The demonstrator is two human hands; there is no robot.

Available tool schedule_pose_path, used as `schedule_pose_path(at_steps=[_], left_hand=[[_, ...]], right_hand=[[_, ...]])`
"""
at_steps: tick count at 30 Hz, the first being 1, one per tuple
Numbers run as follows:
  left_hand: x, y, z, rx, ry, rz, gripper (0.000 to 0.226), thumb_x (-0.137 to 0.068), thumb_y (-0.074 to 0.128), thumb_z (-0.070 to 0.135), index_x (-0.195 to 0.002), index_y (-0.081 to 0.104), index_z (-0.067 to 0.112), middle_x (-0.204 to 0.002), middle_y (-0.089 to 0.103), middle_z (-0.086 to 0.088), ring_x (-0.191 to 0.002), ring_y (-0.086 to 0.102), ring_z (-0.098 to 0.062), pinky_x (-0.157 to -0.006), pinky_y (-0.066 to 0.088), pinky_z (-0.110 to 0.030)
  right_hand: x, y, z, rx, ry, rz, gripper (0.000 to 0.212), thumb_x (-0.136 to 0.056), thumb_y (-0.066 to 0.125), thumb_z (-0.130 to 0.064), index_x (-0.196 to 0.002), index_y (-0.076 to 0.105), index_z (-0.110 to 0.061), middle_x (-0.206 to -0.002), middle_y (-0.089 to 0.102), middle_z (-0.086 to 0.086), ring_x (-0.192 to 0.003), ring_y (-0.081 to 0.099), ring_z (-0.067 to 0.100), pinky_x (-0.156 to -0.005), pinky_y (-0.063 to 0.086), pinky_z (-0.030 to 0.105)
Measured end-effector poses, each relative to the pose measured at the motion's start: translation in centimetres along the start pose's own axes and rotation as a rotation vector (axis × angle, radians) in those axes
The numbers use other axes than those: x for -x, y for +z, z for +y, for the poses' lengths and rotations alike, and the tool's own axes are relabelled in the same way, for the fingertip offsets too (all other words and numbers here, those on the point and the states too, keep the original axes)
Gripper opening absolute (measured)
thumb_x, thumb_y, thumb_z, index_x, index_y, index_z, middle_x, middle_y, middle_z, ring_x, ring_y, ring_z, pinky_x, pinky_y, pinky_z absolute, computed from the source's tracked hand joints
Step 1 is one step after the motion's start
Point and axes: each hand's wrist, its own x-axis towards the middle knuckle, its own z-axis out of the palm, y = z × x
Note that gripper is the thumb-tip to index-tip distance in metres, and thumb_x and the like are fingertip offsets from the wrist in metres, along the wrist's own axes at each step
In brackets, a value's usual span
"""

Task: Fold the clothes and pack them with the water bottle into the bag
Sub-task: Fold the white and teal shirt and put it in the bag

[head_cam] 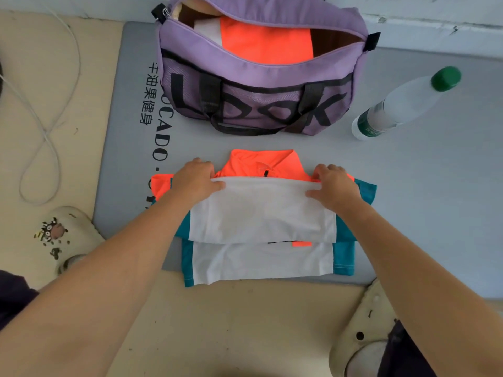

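Observation:
An orange, white and teal shirt (262, 213) lies partly folded on the grey mat (422, 186), its orange collar pointing away from me. My left hand (197, 179) pinches the left corner of the folded-up white edge. At the right corner of that edge, my right hand (334, 186) pinches it the same way. The purple duffel bag (258, 85) stands open beyond the shirt, with an orange and white folded garment (264, 40) inside. A clear water bottle (405, 103) with a green cap lies on the mat to the bag's right.
A white cable (46, 126) loops over the beige floor at the left. Cream clogs sit at the mat's left edge (68, 238) and at its near right corner (367, 330). A pale wall base runs behind the bag.

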Motion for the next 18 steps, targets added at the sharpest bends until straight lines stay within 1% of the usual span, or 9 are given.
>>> schedule_pose_path(at_steps=[2, 5, 7, 9, 12, 14, 15, 16, 18], left_hand=[[-0.2, -0.3, -0.3, -0.018, 0.014, -0.003, 0.035, -0.084, 0.069, 0.049, -0.085, 0.061, 0.015, -0.103, 0.047, -0.007, -0.099, 0.049, -0.025, -0.081, 0.046, -0.039], [-0.1, -0.6, -0.4, 0.126, 0.109, 0.043, 0.028, -0.084, 0.072, 0.038, -0.068, 0.054, 0.023, -0.088, 0.05, 0.002, -0.086, 0.049, -0.018, -0.069, 0.038, -0.032], [0.3, -0.6, -0.4, 0.292, 0.137, 0.025, 0.029, -0.085, 0.072, 0.033, -0.067, 0.053, 0.021, -0.072, 0.057, 0.005, -0.069, 0.055, -0.019, -0.062, 0.042, -0.033], [0.7, -0.6, -0.6, 0.338, 0.133, 0.006, 0.027, -0.087, 0.069, 0.033, -0.07, 0.054, 0.018, -0.066, 0.058, 0.004, -0.061, 0.055, -0.017, -0.062, 0.046, -0.036], [1.5, -0.9, -1.0, 0.172, 0.122, -0.046, 0.027, -0.089, 0.066, 0.039, -0.078, 0.052, 0.018, -0.073, 0.057, 0.003, -0.069, 0.053, -0.019, -0.061, 0.04, -0.034], [2.0, -1.3, -1.4, 0.061, 0.117, -0.107, 0.024, -0.09, 0.065, 0.039, -0.084, 0.056, 0.017, -0.082, 0.058, 0.001, -0.08, 0.055, -0.023, -0.064, 0.039, -0.034], [2.4, -1.5, -1.5, 0.028, 0.121, -0.133, 0.024, -0.091, 0.064, 0.037, -0.081, 0.057, 0.017, -0.081, 0.057, -0.001, -0.084, 0.055, -0.026, -0.066, 0.036, -0.034], [2.9, -1.7, -1.6, 0.01, 0.123, -0.149, 0.028, -0.093, 0.063, 0.035, -0.073, 0.054, 0.017, -0.076, 0.054, -0.001, -0.084, 0.055, -0.028, -0.065, 0.033, -0.033], [4.5, -2.3, -1.3, 0.037, 0.114, -0.139, 0.041, -0.095, 0.06, 0.032, -0.06, 0.045, 0.017, -0.066, 0.048, -0.001, -0.076, 0.052, -0.027, -0.06, 0.029, -0.034]], right_hand=[[0.0, -0.2, 0.2, 0.047, 0.024, 0.003, 0.044, -0.083, 0.071, -0.039, -0.111, 0.052, -0.011, -0.111, 0.054, 0.012, -0.113, 0.046, 0.031, -0.077, 0.043, 0.039], [0.2, -0.5, 0.6, 0.079, 0.005, 0.009, 0.037, -0.085, 0.069, -0.038, -0.105, 0.058, -0.008, -0.11, 0.052, 0.013, -0.114, 0.044, 0.031, -0.081, 0.048, 0.043], [0.5, -0.6, 0.7, 0.049, -0.066, 0.048, 0.03, -0.086, 0.07, -0.034, -0.098, 0.061, -0.008, -0.106, 0.051, 0.011, -0.112, 0.044, 0.029, -0.081, 0.049, 0.044], [0.9, -0.7, 0.9, -0.01, -0.147, 0.081, 0.024, -0.085, 0.071, -0.03, -0.087, 0.057, -0.011, -0.094, 0.051, 0.005, -0.1, 0.048, 0.027, -0.074, 0.047, 0.041], [1.5, -0.9, 1.4, -0.12, -0.126, 0.028, 0.029, -0.086, 0.068, -0.03, -0.079, 0.045, -0.015, -0.073, 0.049, -0.001, -0.077, 0.05, 0.027, -0.061, 0.034, 0.033], [2.0, -1.3, 1.9, -0.136, -0.09, -0.05, 0.027, -0.087, 0.066, -0.031, -0.081, 0.046, -0.015, -0.074, 0.05, 0.002, -0.075, 0.048, 0.025, -0.059, 0.032, 0.032], [2.4, -1.7, 2.1, -0.124, -0.086, -0.088, 0.025, -0.087, 0.066, -0.032, -0.083, 0.049, -0.014, -0.078, 0.051, 0.004, -0.076, 0.049, 0.025, -0.059, 0.033, 0.032], [2.8, -2.0, 2.2, -0.116, -0.093, -0.116, 0.023, -0.087, 0.066, -0.031, -0.086, 0.054, -0.013, -0.081, 0.051, 0.005, -0.078, 0.05, 0.024, -0.061, 0.036, 0.03], [3.9, -2.9, 2.1, -0.108, -0.111, -0.142, 0.022, -0.088, 0.067, -0.029, -0.092, 0.065, -0.007, -0.083, 0.053, 0.006, -0.08, 0.05, 0.022, -0.065, 0.038, 0.027]])
